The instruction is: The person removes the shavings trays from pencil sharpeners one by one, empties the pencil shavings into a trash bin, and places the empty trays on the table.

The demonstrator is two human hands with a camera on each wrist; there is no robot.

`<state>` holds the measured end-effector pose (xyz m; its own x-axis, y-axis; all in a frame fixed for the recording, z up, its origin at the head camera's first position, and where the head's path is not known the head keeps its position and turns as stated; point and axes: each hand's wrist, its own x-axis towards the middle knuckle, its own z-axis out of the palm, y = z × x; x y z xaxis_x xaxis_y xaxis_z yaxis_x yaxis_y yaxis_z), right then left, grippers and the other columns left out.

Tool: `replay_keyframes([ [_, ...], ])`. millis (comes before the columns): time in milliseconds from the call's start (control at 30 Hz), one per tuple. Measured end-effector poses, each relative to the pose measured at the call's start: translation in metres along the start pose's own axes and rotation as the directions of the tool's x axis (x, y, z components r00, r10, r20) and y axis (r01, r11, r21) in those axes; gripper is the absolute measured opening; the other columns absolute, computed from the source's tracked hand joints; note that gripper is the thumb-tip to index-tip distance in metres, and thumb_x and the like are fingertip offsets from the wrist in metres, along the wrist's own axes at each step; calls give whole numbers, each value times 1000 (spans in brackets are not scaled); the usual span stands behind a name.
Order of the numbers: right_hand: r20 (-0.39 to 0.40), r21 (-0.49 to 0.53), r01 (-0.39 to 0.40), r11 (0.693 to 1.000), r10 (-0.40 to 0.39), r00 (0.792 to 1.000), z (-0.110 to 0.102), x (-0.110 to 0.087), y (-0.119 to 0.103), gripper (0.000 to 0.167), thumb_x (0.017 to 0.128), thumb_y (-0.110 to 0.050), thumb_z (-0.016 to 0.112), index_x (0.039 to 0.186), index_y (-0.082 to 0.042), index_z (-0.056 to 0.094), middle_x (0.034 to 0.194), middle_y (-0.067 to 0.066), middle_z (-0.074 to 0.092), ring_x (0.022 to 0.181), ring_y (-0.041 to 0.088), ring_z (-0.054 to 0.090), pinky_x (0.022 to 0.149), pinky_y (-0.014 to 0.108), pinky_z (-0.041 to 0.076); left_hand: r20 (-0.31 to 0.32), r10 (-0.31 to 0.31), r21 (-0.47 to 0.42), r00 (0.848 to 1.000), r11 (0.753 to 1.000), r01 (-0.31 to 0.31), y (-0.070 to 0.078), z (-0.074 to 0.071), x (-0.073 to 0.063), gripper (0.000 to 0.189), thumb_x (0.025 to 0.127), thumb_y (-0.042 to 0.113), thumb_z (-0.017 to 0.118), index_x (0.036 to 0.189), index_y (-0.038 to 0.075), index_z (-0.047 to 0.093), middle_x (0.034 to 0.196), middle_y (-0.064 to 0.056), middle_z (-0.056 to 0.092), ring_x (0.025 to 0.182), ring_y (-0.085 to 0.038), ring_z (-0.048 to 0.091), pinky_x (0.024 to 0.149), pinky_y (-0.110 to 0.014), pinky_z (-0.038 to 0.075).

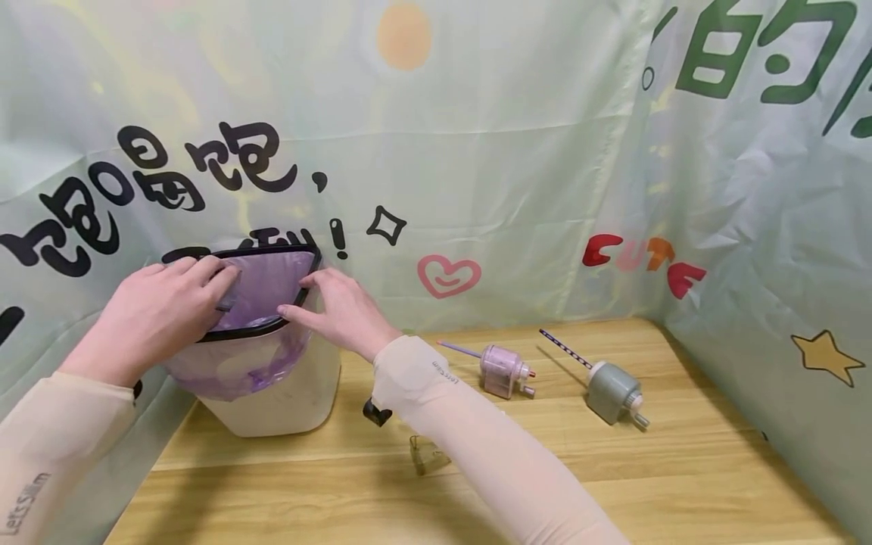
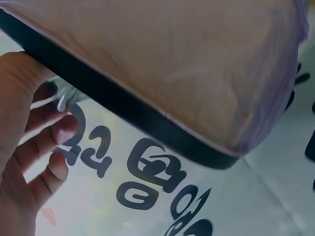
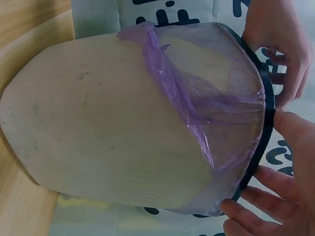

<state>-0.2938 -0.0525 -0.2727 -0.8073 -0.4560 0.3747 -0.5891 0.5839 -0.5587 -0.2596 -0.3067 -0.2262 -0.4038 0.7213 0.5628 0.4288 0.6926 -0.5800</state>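
Observation:
A white trash bin (image 1: 289, 401) with a black rim (image 1: 255, 329) stands at the left, lined with a purple plastic bag (image 1: 266, 284). My left hand (image 1: 160, 310) is over the bin's mouth and holds a small see-through plastic piece (image 2: 68, 94), mostly hidden by the fingers. My right hand (image 1: 350, 314) grips the rim at the bin's right corner; its thumb and fingers (image 3: 268, 201) are spread along the black edge. The bag's purple overhang (image 3: 177, 93) drapes down the outer wall.
On the wooden table (image 1: 327, 499) are a purple crank pencil sharpener (image 1: 500, 371) and a grey one (image 1: 611, 393), each with a pencil in it. A clear boxy piece (image 1: 425, 454) lies partly behind my right forearm. Printed cloth (image 1: 518, 174) walls the back and sides.

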Motion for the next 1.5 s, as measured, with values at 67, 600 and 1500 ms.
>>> replay_keyframes([
  [67,21,-5,9,1000,-9,1000,-4,-1,3,58,105,-51,67,149,-13,61,152,3,62,147,23,55,125,34,44,-11,-64,-20,998,998,64,2,-1,0,46,72,3,86,114,-4,69,98,-21,69,77,-44,68,53,-58,54],
  [600,49,-13,-25,1000,25,998,-82,-46,63,53,105,-40,71,149,-13,60,153,3,64,144,26,57,122,43,48,-208,-365,-108,908,931,350,44,-17,28,59,72,23,87,121,-5,68,105,-26,74,80,-47,72,54,-66,55],
  [1500,-24,-44,-265,963,264,964,-159,-152,159,52,105,-32,72,150,-9,58,155,13,61,143,38,58,116,61,50,141,-410,-585,901,700,410,166,23,94,58,80,37,94,125,9,70,102,-5,79,78,-19,70,59,-40,56],
])
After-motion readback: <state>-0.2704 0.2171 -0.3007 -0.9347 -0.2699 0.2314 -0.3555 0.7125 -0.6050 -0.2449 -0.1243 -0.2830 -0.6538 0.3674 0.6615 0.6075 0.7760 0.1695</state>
